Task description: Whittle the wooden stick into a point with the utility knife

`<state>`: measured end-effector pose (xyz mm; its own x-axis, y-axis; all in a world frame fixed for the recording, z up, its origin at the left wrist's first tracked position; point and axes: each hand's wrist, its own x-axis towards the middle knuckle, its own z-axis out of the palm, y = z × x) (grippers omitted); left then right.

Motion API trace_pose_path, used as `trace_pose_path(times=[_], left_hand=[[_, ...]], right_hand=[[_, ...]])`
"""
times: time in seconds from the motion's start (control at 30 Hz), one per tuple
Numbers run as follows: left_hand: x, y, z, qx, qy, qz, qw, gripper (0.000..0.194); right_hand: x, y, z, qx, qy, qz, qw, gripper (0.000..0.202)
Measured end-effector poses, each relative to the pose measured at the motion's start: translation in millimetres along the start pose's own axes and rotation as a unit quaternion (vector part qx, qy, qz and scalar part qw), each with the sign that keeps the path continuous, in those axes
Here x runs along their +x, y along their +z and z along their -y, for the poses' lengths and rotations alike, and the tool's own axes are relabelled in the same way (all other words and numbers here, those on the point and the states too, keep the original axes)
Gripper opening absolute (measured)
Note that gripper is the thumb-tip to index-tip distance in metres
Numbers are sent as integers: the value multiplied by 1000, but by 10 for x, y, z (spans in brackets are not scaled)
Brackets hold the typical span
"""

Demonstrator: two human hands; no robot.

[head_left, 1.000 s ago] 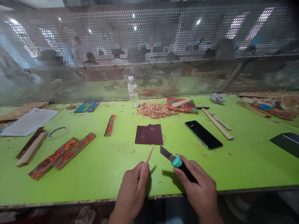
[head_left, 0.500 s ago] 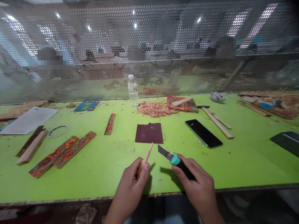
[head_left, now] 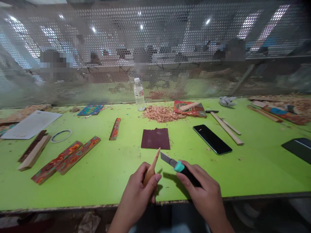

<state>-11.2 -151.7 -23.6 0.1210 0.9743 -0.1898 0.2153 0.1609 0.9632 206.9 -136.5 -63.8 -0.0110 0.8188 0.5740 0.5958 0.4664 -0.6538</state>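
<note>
My left hand [head_left: 139, 191] is wrapped round a pale wooden stick [head_left: 152, 166] whose carved, pointed tip sticks up and away from me; its lower end is hidden in the palm. In my right hand [head_left: 204, 191] is a utility knife [head_left: 186, 171] with a black handle and a turquoise collar. Its bare blade points left and stands just right of the stick's tip; whether they touch I cannot tell. Beyond both hands a dark maroon sheet of sandpaper [head_left: 155, 138] with a ragged far edge lies flat on the green table [head_left: 116, 171].
Behind the sandpaper are a heap of wood shavings [head_left: 162, 114] and a water bottle [head_left: 139, 94]. A phone [head_left: 212, 139] and a hammer [head_left: 227, 127] lie right. Painted wood strips [head_left: 77, 155] and a tape ring [head_left: 61, 136] lie left. A perforated metal screen [head_left: 155, 38] closes the back.
The knife and my right hand have shifted slightly left, bringing the blade nearer the stick's tip. My left thumb and the stick have turned a little. The view has moved slightly.
</note>
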Motion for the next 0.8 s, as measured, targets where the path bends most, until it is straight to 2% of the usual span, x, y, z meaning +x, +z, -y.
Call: trace_pose_path(times=[0.27,0.53,0.7,0.8], left_hand=[[-25,11,2,-78,7,3,997,51],[29,-42,83,-271,-90,-14,958,54],[45,-73,63,-307,-104,-32,945,50],[53,-77,54,-317,-101,-32,943,48]], right_hand=[[-1,-12,2,-8,5,-5,1000,24],[9,-2,11,-34,9,3,999,26],[0,26,-55,-74,13,-10,997,31],[45,91,-84,-81,-11,-3,997,30]])
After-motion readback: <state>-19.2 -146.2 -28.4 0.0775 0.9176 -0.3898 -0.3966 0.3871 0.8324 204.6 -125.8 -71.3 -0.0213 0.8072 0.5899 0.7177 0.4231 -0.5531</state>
